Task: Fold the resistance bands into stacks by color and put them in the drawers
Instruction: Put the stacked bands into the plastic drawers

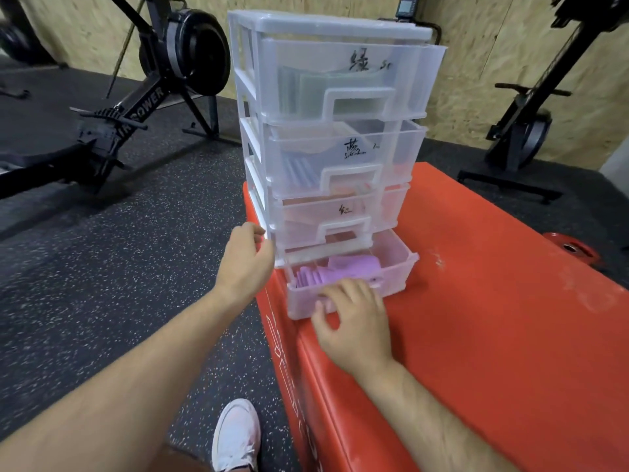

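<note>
From the head camera, a clear plastic drawer unit [335, 131] with four drawers stands on a red padded surface [493, 318], close to its left edge. The bottom drawer [394, 270] is pulled partway out, and folded purple resistance bands [343, 270] lie inside it. The three drawers above are pushed in; pale green bands [306, 93] show through the top one, bluish ones [301, 172] through the second, and reddish ones through the third, each front marked with black handwriting.

The left hand [245, 260] rests against the unit's lower left corner post, fingers curled loosely around nothing. The right hand [350, 321] lies over the open drawer's front wall, fingers spread and bent on the rim; I cannot tell whether it grips the wall.

A white shoe [236, 436] stands on the speckled black floor beside the surface. Rowing machines [153, 86] sit behind, against a chipboard wall.
</note>
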The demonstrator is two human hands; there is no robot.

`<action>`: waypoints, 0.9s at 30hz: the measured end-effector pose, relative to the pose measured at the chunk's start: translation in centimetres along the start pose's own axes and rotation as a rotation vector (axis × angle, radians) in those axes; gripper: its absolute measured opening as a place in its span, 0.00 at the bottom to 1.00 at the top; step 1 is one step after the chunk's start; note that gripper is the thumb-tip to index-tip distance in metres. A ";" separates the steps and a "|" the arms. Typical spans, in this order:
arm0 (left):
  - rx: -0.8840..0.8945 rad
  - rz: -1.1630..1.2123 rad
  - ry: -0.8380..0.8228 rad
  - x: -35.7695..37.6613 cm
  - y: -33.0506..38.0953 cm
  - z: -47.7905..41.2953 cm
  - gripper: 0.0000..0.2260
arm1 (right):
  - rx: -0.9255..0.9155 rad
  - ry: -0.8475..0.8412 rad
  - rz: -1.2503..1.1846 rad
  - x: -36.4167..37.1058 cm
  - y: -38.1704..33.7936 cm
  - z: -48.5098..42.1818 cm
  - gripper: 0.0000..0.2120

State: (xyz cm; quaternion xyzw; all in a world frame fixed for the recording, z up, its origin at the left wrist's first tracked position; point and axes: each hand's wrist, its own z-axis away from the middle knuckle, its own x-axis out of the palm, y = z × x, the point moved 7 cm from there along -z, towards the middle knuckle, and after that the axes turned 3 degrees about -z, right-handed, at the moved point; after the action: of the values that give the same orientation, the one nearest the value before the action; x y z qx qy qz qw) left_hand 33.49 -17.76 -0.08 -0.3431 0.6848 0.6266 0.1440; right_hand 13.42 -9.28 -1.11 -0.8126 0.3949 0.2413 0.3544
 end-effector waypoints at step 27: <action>0.042 0.454 -0.184 1.8 -0.1 -1.7 0.25 | 0.210 -0.262 0.082 11.3 -1.5 -4.2 0.26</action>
State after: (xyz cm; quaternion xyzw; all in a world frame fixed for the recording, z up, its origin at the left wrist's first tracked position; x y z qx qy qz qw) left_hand 32.67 -19.90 -0.95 -0.1187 0.7413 0.6571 0.0683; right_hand 21.57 -17.18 -5.44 -0.7157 0.4012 0.3169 0.4757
